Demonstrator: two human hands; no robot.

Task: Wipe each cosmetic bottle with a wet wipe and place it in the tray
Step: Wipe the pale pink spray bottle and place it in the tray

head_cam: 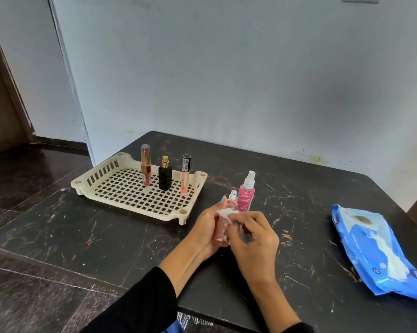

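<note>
Near the middle of the dark marbled surface (106, 236), the left hand (206, 230) curls round a small clear bottle of peach-pink liquid (223, 230), tilted with its silver cap toward 12 o'clock. The right hand (253, 239) pinches a white wet wipe (226, 216) against the bottle's upper body. Just beyond the hands at 12 o'clock, a pink glittery spray bottle (246, 194) with a white nozzle stands upright on the surface.

At 10 o'clock from the hands sits the cream lattice tray (135, 200). Three items stand upright along its far side: a rose-gold tube (145, 169), a black studded perfume bottle (165, 177) with a gold sprayer, and a slim peach gloss tube (184, 177) with a black cap. The gloss tube carries vertical lettering and a barcode-like label, too small to read.

At 3 o'clock, well apart from the hands, lies a blue wet-wipe pack (380, 251), a wipe poking from its opening; its print is blurred.
</note>
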